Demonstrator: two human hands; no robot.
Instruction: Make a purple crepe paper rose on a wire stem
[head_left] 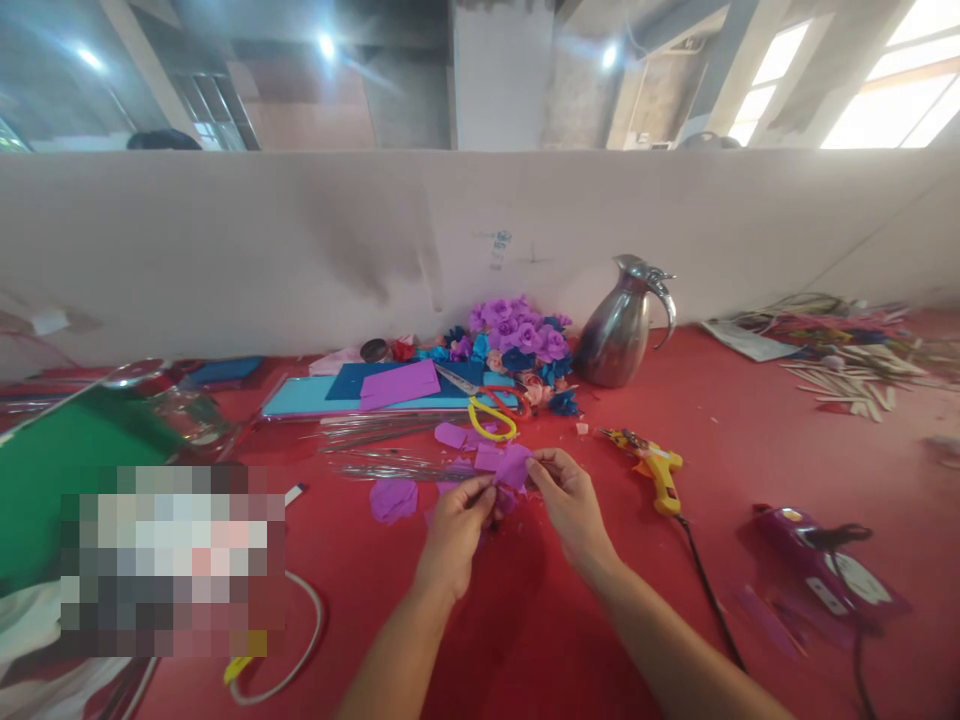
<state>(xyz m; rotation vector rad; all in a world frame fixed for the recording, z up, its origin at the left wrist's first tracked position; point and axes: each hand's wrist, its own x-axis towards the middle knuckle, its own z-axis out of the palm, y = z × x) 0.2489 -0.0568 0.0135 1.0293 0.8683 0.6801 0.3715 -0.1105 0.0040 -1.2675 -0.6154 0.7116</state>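
Observation:
A small piece of purple paper [513, 468] is stretched between my two hands above the red table. My left hand [456, 528] pinches its lower left edge with thumb and forefinger. At its right edge, the thumb and fingers of my right hand [571, 508] are closed on the same piece. More purple paper petals [394, 500] lie to the left, partly under a bundle of thin metal wires [390, 468]. Just beyond my hands rest scissors [491, 418] with yellow and red handles. Some loose purple scraps beneath my fingers are partly hidden.
Paper flowers [521, 335] are heaped at the back beside a steel jug [619, 330]. Flat paper sheets [307, 397] lie left of them. A yellow glue gun [661, 478] with a trailing cord and a purple power strip [825, 565] are at right. A white cable [319, 610] curves at left.

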